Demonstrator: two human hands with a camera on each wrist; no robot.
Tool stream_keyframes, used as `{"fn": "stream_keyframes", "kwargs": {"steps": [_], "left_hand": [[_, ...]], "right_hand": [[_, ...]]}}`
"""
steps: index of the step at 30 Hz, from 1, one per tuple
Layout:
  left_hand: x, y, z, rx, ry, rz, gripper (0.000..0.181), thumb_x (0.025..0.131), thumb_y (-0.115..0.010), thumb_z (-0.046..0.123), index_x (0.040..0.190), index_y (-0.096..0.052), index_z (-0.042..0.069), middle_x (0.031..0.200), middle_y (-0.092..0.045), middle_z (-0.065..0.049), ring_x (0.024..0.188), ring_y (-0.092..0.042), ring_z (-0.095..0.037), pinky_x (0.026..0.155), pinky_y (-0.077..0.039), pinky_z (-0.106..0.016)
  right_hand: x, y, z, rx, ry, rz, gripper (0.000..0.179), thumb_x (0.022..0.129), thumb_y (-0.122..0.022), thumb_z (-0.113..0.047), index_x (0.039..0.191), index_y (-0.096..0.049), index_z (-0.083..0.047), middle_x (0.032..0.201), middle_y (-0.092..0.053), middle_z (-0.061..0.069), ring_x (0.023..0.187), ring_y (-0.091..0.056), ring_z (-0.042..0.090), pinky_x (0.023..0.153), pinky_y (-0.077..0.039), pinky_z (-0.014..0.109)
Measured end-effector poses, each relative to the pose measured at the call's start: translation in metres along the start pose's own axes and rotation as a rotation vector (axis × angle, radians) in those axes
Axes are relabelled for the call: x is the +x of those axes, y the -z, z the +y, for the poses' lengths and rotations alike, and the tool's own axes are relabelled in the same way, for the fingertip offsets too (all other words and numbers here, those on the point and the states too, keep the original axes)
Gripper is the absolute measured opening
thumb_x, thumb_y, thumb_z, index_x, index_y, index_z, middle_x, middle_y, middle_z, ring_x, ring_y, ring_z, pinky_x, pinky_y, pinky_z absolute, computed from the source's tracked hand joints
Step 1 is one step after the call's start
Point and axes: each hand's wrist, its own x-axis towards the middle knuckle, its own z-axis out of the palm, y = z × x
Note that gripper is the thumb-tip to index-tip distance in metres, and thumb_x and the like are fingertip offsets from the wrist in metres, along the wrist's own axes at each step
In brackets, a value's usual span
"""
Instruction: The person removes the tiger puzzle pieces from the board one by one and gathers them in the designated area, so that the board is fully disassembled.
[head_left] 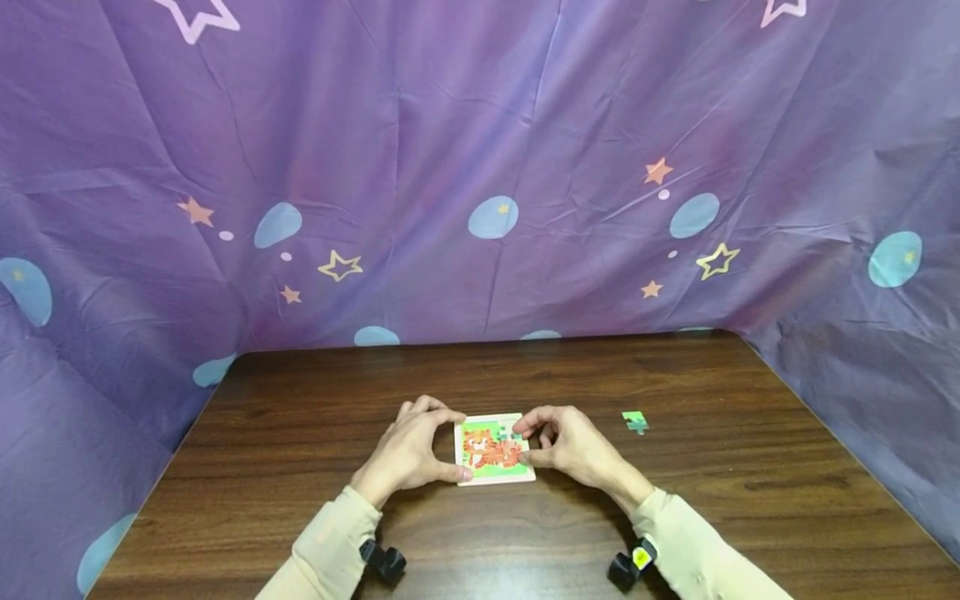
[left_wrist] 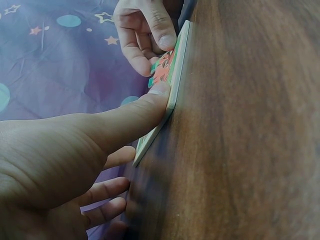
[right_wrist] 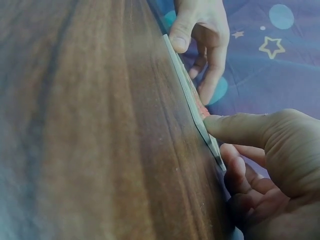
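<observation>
Only the head view shows one loose piece (head_left: 635,422), lower right; left hand (head_left: 411,446), fingers spread, grips one puzzle board (head_left: 498,480); right hand (head_left: 576,446) touches it, pinch unclear.

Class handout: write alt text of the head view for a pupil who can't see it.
A person's left hand grips a framed jigsaw puzzle of an orange striped animal while the right hand touches its right side. A loose green piece lies farther right on a wooden table; purple starry cloth hangs behind.

Purple star-print curtain (head_left: 420,142) behind dk brn wd table (head_left: 300,433).
</observation>
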Motion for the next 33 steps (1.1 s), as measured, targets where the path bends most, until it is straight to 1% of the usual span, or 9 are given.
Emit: {"fn": "stream_keyframes", "kwargs": {"steps": [3,7,13,17,25,28,33], "left_hand": [[0.0004,0.0005,0.0001,0.002,0.003,0.0,0.087,0.069,-0.107,0.045,0.145,-0.074,0.018,0.143,-0.062,-0.008,0.13,-0.055,-0.032,0.104,-0.056,-0.06],[0.0003,0.0005,0.0002,0.001,0.006,-0.002,0.087,0.069,-0.107,0.045,0.145,-0.074,0.017,0.143,-0.062,-0.008,0.129,-0.055,-0.032,0.103,-0.056,-0.06],[-0.0006,0.001,-0.0001,-0.008,-0.008,0.001,0.086,0.07,-0.107,0.044,0.144,-0.074,0.017,0.142,-0.062,-0.008,0.129,-0.056,-0.033,0.102,-0.057,-0.06],[-0.0001,0.0012,-0.0007,-0.003,-0.022,0.006,0.086,0.07,-0.107,0.044,0.144,-0.074,0.016,0.141,-0.063,-0.009,0.127,-0.056,-0.033,0.1,-0.057,-0.06],[0.0009,0.0015,-0.0003,0.006,0.0,-0.002,0.087,0.069,-0.107,0.046,0.145,-0.074,0.018,0.143,-0.063,-0.008,0.128,-0.056,-0.032,0.102,-0.057,-0.059],[0.0009,0.0007,-0.0006,0.006,0.005,-0.003,0.087,0.069,-0.107,0.046,0.145,-0.074,0.018,0.143,-0.063,-0.008,0.128,-0.056,-0.032,0.103,-0.057,-0.059],[0.0001,0.0008,-0.0006,0.0,0.007,-0.004,0.087,0.069,-0.107,0.047,0.145,-0.074,0.019,0.143,-0.063,-0.007,0.129,-0.056,-0.032,0.104,-0.057,-0.058]], "right_hand": [[0.0006,0.001,-0.0012,-0.027,-0.003,0.002,0.03,0.083,-0.096,-0.009,0.11,-0.081,-0.01,0.097,-0.079,0.0,0.066,-0.059,0.007,0.057,-0.048,0.021],[0.0003,0.0009,-0.0016,-0.039,-0.007,0.001,0.03,0.084,-0.096,-0.009,0.11,-0.081,-0.011,0.098,-0.079,-0.001,0.066,-0.059,0.007,0.057,-0.048,0.021],[-0.0008,-0.0006,-0.0008,-0.024,-0.001,0.0,0.032,0.084,-0.096,-0.008,0.111,-0.08,-0.01,0.102,-0.079,0.0,0.069,-0.06,0.008,0.058,-0.05,0.021],[-0.0007,-0.0002,-0.001,-0.016,0.004,0.009,0.032,0.083,-0.095,-0.007,0.111,-0.08,-0.01,0.101,-0.079,0.001,0.07,-0.062,0.009,0.059,-0.051,0.021],[0.0,0.001,-0.0034,-0.035,0.001,0.003,0.032,0.083,-0.095,-0.007,0.111,-0.08,-0.009,0.097,-0.079,0.0,0.07,-0.063,0.009,0.059,-0.053,0.022],[-0.0002,0.0008,-0.0035,-0.025,0.004,-0.004,0.033,0.083,-0.095,-0.005,0.112,-0.079,-0.008,0.097,-0.078,0.001,0.071,-0.065,0.009,0.059,-0.054,0.022],[-0.0011,0.0001,-0.0027,0.018,0.004,-0.012,0.034,0.082,-0.094,0.0,0.113,-0.079,-0.005,0.095,-0.078,0.004,0.076,-0.07,0.013,0.065,-0.06,0.025]]}}
